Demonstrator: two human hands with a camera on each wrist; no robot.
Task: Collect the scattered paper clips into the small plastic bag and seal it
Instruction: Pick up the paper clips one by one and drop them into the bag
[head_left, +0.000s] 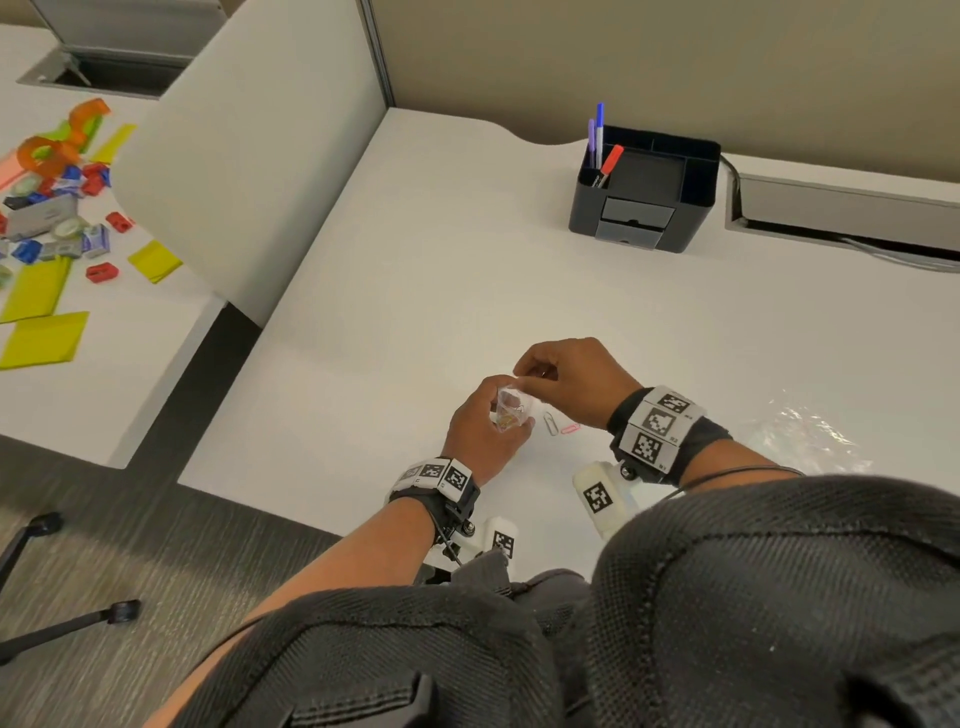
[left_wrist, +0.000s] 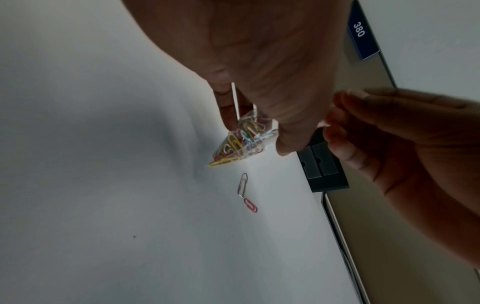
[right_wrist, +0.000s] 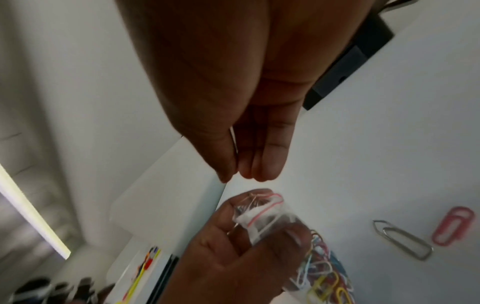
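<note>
Your left hand is gripping the small plastic bag of clips above the bench. Your right hand, fingertips pinched together, is hovering at its mouth; whether they hold anything is unclear. A silver clip and a red clip are lying just beside.

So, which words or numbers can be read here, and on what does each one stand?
"380": white digits on the blue plate at the partition edge, left wrist view.
Wristband tags: coded squares with tiny print beside them, too small to read.
Red marker: print on its barrel too small to read.
</note>
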